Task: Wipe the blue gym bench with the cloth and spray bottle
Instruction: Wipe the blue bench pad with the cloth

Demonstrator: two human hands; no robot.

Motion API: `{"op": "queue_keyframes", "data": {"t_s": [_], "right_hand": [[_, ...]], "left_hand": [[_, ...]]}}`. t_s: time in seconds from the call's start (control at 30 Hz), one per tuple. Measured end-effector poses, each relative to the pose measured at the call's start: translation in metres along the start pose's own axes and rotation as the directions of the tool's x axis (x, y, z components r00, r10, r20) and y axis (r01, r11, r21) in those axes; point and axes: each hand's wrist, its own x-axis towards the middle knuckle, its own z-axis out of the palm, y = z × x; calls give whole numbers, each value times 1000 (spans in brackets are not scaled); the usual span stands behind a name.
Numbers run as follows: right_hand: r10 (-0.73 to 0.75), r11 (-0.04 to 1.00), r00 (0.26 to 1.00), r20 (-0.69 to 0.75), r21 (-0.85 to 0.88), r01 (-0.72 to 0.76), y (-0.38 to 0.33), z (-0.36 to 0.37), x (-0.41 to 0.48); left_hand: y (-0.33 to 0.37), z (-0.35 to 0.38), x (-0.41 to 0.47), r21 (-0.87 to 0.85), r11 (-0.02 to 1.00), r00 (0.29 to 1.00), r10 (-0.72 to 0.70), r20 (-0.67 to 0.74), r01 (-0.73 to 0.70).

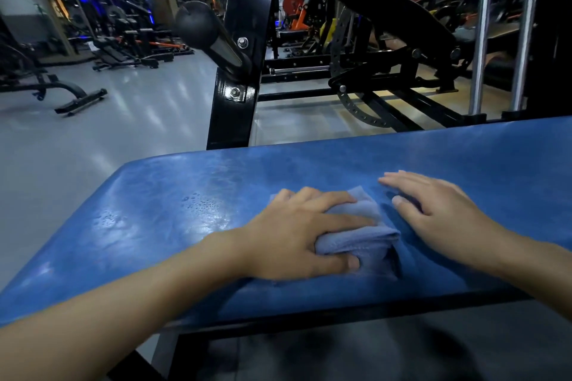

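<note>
Left hand [297, 232] grips folded blue cloth [362, 235], pressing it on blue bench [173, 226] pad centre. Right hand [439, 213] lies flat, fingers spread, just beside cloth. Droplets [201, 204] left of cloth.

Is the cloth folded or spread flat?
Folded: the cloth is bunched into a thick wad with a rolled edge, gripped by the left hand on the bench.

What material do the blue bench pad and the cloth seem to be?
Bench pad: likely vinyl or faux leather, glossy; it reflects light and spray beads on it. Cloth under the left hand: soft, matte, probably microfiber; folds look fuzzy.
</note>
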Motion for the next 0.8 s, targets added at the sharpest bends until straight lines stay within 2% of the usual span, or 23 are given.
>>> {"op": "queue_keyframes", "data": {"t_s": [0.07,0.17,0.27,0.37,0.47,0.57,0.63,0.73,0.8], "right_hand": [[-23,999,997,77,-45,27,-8,6,-4],[7,980,969,248,-197,43,-14,13,-8],[12,975,966,257,-217,46,-18,10,-8],[23,972,967,255,-232,38,-17,11,-8],[17,970,972,236,-239,41,-16,14,-7],[17,968,975,220,-248,39,-14,16,-8],[15,968,977,211,-248,38,-13,16,-8],[19,969,979,204,-244,32,-14,15,-8],[24,976,979,203,-215,21,-13,15,-7]], "left_hand": [[-18,-2,10,18,999,999,-45,21,45],[-63,-4,23,66,980,982,-188,1,187],[-128,-11,28,30,921,921,-388,-43,389],[-185,-19,30,61,804,805,-587,-83,592],[-199,-17,36,91,743,748,-657,-95,663],[-173,-16,35,67,765,768,-636,-82,641],[-142,-15,29,80,827,831,-552,-72,556],[-75,-7,15,137,949,958,-284,-28,285],[-31,-3,-2,122,991,998,-62,-10,63]]}}
